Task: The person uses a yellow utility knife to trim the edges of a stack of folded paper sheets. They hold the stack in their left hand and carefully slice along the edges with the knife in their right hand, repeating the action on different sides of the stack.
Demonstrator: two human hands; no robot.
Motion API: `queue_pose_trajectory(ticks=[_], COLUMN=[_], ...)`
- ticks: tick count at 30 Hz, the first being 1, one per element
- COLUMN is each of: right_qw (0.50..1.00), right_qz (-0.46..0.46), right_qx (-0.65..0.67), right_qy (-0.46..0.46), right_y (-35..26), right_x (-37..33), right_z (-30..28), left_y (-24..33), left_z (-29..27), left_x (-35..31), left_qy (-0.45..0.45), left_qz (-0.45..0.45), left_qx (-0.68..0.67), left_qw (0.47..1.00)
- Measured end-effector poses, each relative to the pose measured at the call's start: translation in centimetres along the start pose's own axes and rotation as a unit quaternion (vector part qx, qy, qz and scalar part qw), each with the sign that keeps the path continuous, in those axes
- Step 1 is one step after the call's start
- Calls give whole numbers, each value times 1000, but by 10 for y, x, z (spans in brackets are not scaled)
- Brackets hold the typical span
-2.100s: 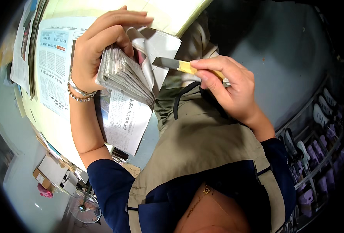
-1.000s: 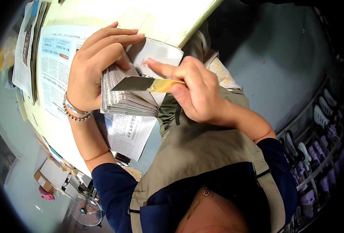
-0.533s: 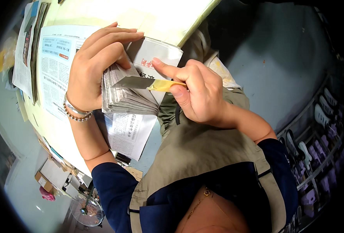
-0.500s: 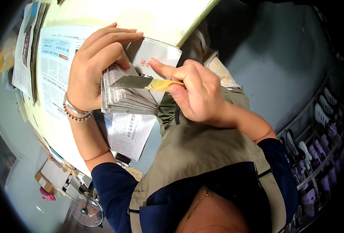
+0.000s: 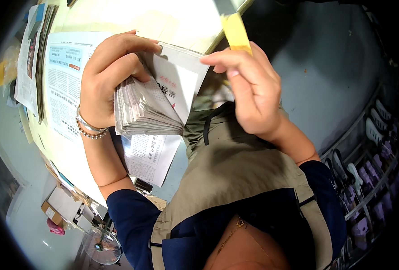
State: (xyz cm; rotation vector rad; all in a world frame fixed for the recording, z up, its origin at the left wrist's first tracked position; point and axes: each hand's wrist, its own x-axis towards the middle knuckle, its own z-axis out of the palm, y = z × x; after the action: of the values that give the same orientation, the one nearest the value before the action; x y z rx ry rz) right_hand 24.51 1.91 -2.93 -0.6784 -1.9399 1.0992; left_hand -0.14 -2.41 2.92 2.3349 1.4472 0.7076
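Observation:
My left hand [image 5: 104, 78] grips a thick folded stack of newspapers [image 5: 141, 112] by its upper left side, at the table's edge. Its many page layers fan out toward me. In my right hand [image 5: 257, 96] is a knife [image 5: 235, 31] with a flat grey blade and a yellow wrapped handle. The blade points up and away from the papers, and its tip runs out of view. My right index fingertip is at the stack's right edge, touching it or very close. Another printed newspaper [image 5: 147, 157] sticks out below the stack.
A printed sheet [image 5: 57, 85] lies flat on the pale table [image 5: 177, 20]. Beyond it, at far left, stands a pile of newspapers [image 5: 28, 67]. A fan [image 5: 101, 246] and a box [image 5: 51, 210] are at lower left. On the right, a rack [image 5: 366, 193] holds grey and purple pieces.
My right hand has moved right, off the stack's face to its edge. The knife has swung from lying across the papers to pointing away. The stack has shifted slightly in my left hand.

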Motion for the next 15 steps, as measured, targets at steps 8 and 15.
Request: queue_pose_trajectory(ticks=[8, 15], right_qw=[995, 995], right_qz=[28, 90], right_qx=[-74, -11], right_qy=[56, 30], right_y=[-8, -5], right_x=[20, 19], right_z=[38, 38], left_y=[-4, -10], left_z=[-3, -3], left_x=[-2, -1], left_qy=[-4, 9], left_qz=[31, 81], left_qx=[-3, 8], left_qw=[999, 997])
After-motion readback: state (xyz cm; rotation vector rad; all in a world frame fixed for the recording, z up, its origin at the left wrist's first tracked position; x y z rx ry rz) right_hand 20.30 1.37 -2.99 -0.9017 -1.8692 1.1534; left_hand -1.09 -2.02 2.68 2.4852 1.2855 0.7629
